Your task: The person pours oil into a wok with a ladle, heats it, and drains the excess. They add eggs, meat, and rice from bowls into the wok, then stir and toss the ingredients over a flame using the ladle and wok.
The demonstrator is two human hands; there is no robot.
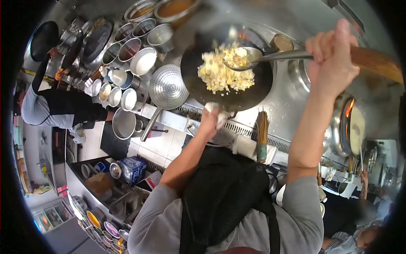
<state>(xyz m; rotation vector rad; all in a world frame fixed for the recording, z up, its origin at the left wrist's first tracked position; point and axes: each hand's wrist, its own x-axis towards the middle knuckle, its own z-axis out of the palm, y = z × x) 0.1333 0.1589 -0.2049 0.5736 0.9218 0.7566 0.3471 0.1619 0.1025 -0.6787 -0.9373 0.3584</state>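
Observation:
In the head view, a black wok (249, 96) is tilted over the stove, with loose yellow and white food (226, 72), looking like egg fried rice, in it. Some bits are in the air above the far rim. My left hand (207, 126) is closed on a folded white cloth (218, 114) at the wok's near edge; the handle itself is hidden. My right hand (334, 57) grips a long metal ladle (285, 55) with a wooden end (376, 61). The ladle's bowl (247, 58) sits among the food, partly filled with it.
A perforated strainer (169, 86) rests left of the wok, near several metal containers (144, 61). A bamboo brush (262, 135) stands at the stove's front edge. Flames (349, 108) show at another wok on the right. Co-workers (63, 106) stand at both sides.

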